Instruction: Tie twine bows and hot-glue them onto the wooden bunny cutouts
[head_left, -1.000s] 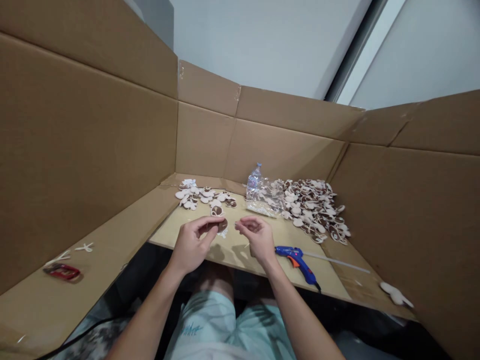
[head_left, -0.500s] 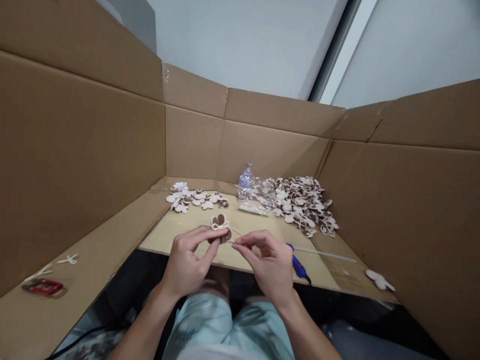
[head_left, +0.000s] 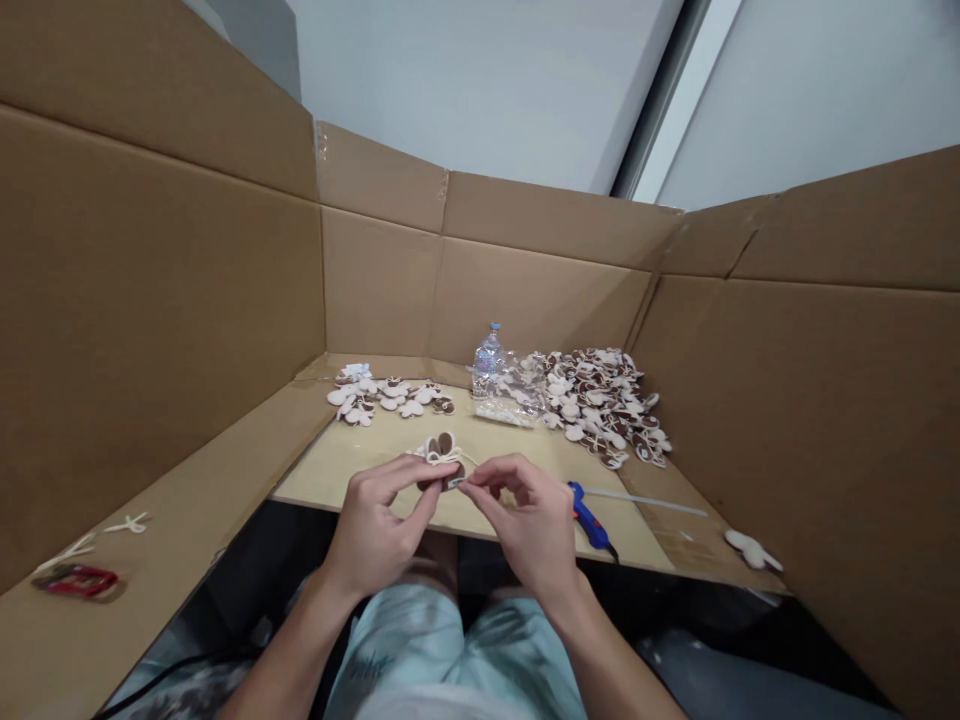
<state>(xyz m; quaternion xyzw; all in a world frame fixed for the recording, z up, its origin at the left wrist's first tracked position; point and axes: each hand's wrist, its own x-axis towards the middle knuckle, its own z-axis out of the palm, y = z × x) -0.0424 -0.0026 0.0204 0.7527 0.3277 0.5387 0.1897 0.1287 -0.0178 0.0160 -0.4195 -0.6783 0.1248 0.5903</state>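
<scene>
Between the thumb and fingers of my left hand (head_left: 386,515) is a small brown felt piece with pale edging and two ear-like lobes (head_left: 448,445). A cream cord bow (head_left: 442,458) lies across its middle. The fingertips of my right hand (head_left: 525,510) are pinched together at the right edge of this piece. A small whitish bit (head_left: 456,482) shows there, but I cannot make out what the fingertips hold. Just right of that hand, a blue glue gun (head_left: 591,517) lies on the board with a long glue stick (head_left: 645,498) out of its back.
Similar felt pieces form a large pile (head_left: 600,400) at the back right and a smaller group (head_left: 390,398) at the back left. Between them stand a clear bottle (head_left: 487,355) and a plastic bag (head_left: 514,400). Red-handled snips (head_left: 79,580) lie far left. Cardboard walls (head_left: 540,250) surround the board.
My right hand has moved slightly left, bringing its pinched fingertips up against the felt piece. The left hand keeps its hold. The whole view has shifted a little.
</scene>
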